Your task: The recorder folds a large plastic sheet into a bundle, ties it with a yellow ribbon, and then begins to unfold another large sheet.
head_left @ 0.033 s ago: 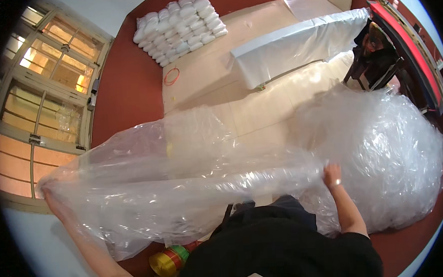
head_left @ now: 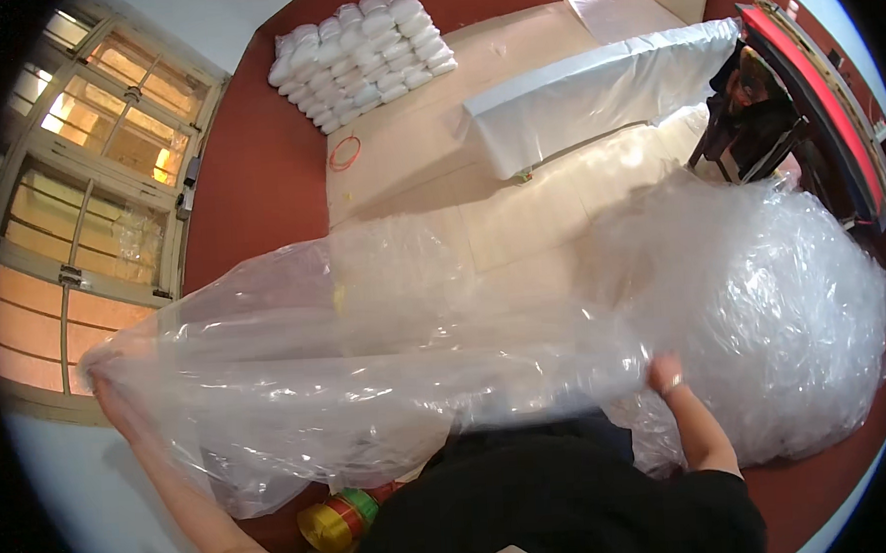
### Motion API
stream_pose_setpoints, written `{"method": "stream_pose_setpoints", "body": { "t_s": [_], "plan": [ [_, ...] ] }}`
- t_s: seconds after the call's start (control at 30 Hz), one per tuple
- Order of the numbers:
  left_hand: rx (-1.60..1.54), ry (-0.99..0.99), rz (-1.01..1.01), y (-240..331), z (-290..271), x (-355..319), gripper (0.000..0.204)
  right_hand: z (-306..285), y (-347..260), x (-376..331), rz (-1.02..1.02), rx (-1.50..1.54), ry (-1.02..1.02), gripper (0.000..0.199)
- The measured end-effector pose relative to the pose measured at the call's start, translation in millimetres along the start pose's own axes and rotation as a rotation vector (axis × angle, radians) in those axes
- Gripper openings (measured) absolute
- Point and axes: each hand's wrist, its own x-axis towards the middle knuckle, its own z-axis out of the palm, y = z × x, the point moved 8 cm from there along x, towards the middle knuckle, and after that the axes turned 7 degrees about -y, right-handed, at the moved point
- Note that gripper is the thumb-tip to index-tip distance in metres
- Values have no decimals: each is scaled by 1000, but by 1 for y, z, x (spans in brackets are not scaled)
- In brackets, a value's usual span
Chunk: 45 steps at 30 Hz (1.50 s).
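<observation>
In the head view, the left hand [head_left: 108, 379] is pinching one end of a clear plastic sheet [head_left: 367, 361], stretching it out far from the crumpled plastic heap [head_left: 765, 310]. The right hand [head_left: 666, 373] is gripping the sheet just beside that heap.

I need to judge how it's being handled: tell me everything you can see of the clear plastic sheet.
The clear plastic sheet is thin, glossy and wrinkled, stretched sideways between the left hand and the right hand. Both grip its near edge. To the right it runs into a big crumpled heap on the floor.
</observation>
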Motion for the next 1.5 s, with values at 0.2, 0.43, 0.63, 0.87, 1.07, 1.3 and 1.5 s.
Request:
{"method": "stream_pose_setpoints", "body": {
  "t_s": [0.2,0.43,0.63,0.87,1.07,1.3,1.5],
  "plan": [
    [22,-53,24,20,-42,-7,29,71,-27,7,-108,18,-450,42],
    [306,290,191,103,-213,-45,32,-246,-160,154,-416,531,595,31],
    [450,481,186,141,-294,-99,35,-444,-404,118,-698,503,365,93],
    [486,616,114,114,-360,-155,38,-463,-619,-31,-1133,-243,263,37],
    [418,681,87,54,-378,-165,41,-486,-463,132,-767,216,704,25],
    [190,771,-106,1,-305,-143,44,-612,-116,-5,-149,748,1494,21],
    [519,-170,-511,-256,-135,-202,24,-276,77,54,249,449,817,31]
  ]
}}
